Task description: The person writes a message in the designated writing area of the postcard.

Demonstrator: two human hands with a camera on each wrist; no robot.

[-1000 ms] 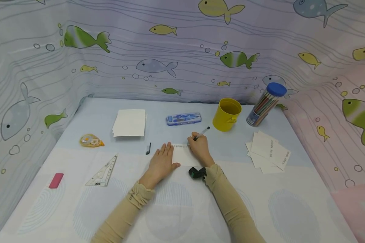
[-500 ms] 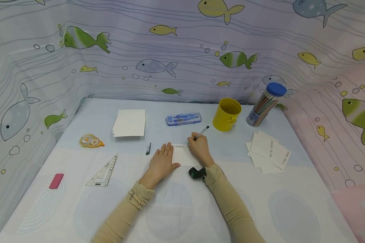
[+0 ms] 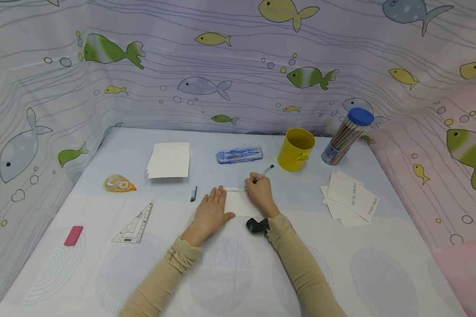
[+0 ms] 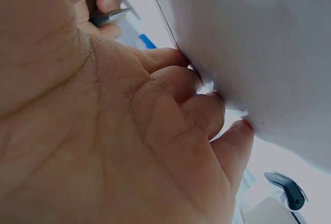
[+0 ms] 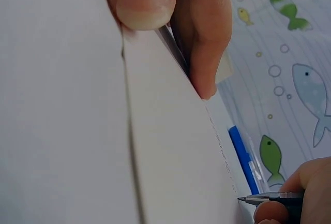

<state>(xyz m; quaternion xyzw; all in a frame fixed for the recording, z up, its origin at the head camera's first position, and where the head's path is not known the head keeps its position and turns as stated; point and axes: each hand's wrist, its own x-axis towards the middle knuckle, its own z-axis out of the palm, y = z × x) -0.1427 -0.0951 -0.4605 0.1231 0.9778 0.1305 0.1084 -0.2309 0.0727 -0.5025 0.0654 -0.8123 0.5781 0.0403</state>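
Note:
A white card [image 3: 241,204] lies on the table between the hands, a row of small writing along its far edge. My left hand [image 3: 209,215] rests flat with spread fingers on the card's left side; the right wrist view shows its thumb [image 5: 145,1] at the card's near edge. My right hand [image 3: 260,194] grips a pen [image 3: 266,171] with a clear barrel and dark end. Its tip [image 5: 244,199] meets the card at the end of the written row. A pen cap [image 3: 193,194] lies left of the left hand, also seen beyond the fingers in the left wrist view.
Around the hands are a card stack [image 3: 169,160], blue geometry set case [image 3: 239,155], yellow bucket [image 3: 293,152], pencil tub [image 3: 345,138] and written cards [image 3: 349,198]. Correction tape [image 3: 119,183], a set square [image 3: 135,225] and a pink eraser [image 3: 73,236] lie left. A black strapped device [image 3: 257,225] sits by the right wrist.
The pen's top end swayed slightly left and back again in the right hand. The left hand and the card have stayed in place.

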